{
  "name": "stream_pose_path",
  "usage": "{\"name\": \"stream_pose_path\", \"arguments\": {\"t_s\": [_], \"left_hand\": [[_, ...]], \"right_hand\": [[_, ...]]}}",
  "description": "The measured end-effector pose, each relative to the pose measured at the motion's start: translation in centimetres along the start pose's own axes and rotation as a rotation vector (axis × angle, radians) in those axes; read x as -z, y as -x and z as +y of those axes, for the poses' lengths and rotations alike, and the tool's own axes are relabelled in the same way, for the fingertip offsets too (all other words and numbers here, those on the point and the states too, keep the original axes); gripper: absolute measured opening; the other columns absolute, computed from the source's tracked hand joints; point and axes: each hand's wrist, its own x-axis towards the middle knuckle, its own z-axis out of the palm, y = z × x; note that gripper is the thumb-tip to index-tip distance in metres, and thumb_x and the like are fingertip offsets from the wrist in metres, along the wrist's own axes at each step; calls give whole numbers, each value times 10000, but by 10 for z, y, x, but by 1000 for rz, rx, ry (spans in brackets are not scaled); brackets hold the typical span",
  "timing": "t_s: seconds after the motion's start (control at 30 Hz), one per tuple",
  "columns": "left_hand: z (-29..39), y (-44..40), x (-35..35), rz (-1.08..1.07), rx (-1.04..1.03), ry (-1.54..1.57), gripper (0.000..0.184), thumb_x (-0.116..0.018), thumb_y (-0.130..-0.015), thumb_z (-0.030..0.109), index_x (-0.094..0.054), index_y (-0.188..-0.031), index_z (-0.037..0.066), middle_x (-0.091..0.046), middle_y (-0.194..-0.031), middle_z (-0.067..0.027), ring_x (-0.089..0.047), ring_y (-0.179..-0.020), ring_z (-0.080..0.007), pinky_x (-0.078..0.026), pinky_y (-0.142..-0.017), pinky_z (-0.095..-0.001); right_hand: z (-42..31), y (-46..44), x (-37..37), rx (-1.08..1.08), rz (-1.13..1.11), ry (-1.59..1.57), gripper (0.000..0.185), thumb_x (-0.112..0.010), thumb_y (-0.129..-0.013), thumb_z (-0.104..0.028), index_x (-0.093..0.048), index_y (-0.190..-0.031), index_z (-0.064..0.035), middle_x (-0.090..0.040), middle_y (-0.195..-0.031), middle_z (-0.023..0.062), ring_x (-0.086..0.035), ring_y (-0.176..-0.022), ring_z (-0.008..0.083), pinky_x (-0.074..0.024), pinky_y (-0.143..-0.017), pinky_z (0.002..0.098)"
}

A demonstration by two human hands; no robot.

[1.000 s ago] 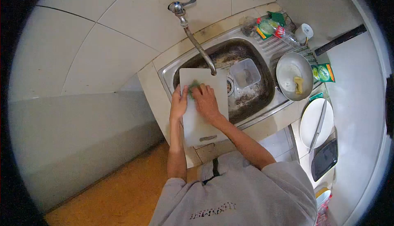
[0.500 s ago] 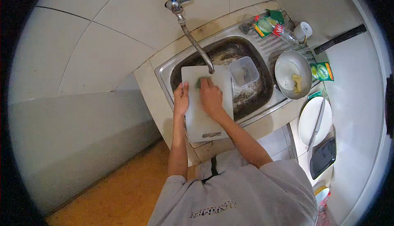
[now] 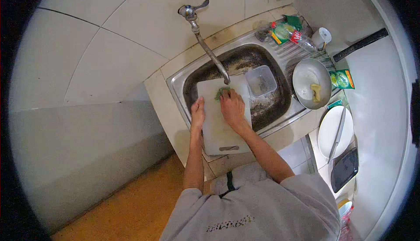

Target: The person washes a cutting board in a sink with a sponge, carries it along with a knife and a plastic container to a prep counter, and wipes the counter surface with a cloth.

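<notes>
A white cutting board (image 3: 218,129) with a handle slot lies slanted over the sink's front edge, its far end below the faucet spout. My left hand (image 3: 197,113) is closed on the board's left edge, thumb on top. On the upper part of the board, my right hand (image 3: 232,106) presses a green scouring pad (image 3: 222,93) against the surface, fingers bent over it. Just right of the board's far end, a clear plastic container (image 3: 261,81) sits in the sink basin.
A metal faucet (image 3: 210,53) reaches over the stained sink (image 3: 280,105). On the drainboard are a frying pan (image 3: 306,72) holding a yellow sponge (image 3: 315,92), a plastic bottle (image 3: 302,41) and a white mug (image 3: 321,36). Farther right lie a white plate (image 3: 328,129), a knife (image 3: 337,136) and a black tray (image 3: 344,170).
My right hand and the scouring pad have slid rightward and slightly toward the board's far end. The board has shifted a little toward me, with my left hand still on its edge.
</notes>
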Motion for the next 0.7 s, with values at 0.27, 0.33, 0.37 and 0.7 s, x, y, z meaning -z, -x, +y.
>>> {"name": "stream_pose_path", "arguments": {"t_s": [0.27,0.33,0.37,0.7], "left_hand": [[-36,-11,-2,43,71,-37,528,-415,-1000,436,-579,-1204,-22,-620,-1113,-52,-525,-1009,-134,-399,-919,-273],[-38,-13,-4,30,86,1,560,-417,-992,460,-567,-1220,-29,-614,-1127,-68,-520,-1027,-146,-391,-935,-281],[-40,-13,-7,64,82,-39,604,-426,-976,497,-560,-1226,-36,-612,-1125,-80,-519,-1030,-155,-389,-939,-286],[-62,-20,-16,168,176,-184,779,-410,-919,630,-500,-1311,-38,-546,-1259,-195,-489,-1171,-259,-339,-1023,-358]], "right_hand": [[1,-5,-37,493,17,26,308,-562,-779,-51,-586,-1079,16,-588,-1033,175,-585,-962,321,-431,-893,411],[1,-11,-34,437,-26,81,303,-556,-782,-50,-587,-1077,10,-591,-1024,164,-590,-952,314,-432,-881,414],[2,-12,-32,377,-75,134,297,-550,-786,-48,-589,-1076,4,-593,-1015,153,-596,-941,307,-432,-868,416],[20,-8,-29,193,61,157,315,-559,-762,-35,-579,-1073,8,-570,-968,138,-593,-906,310,-426,-847,423]]}}
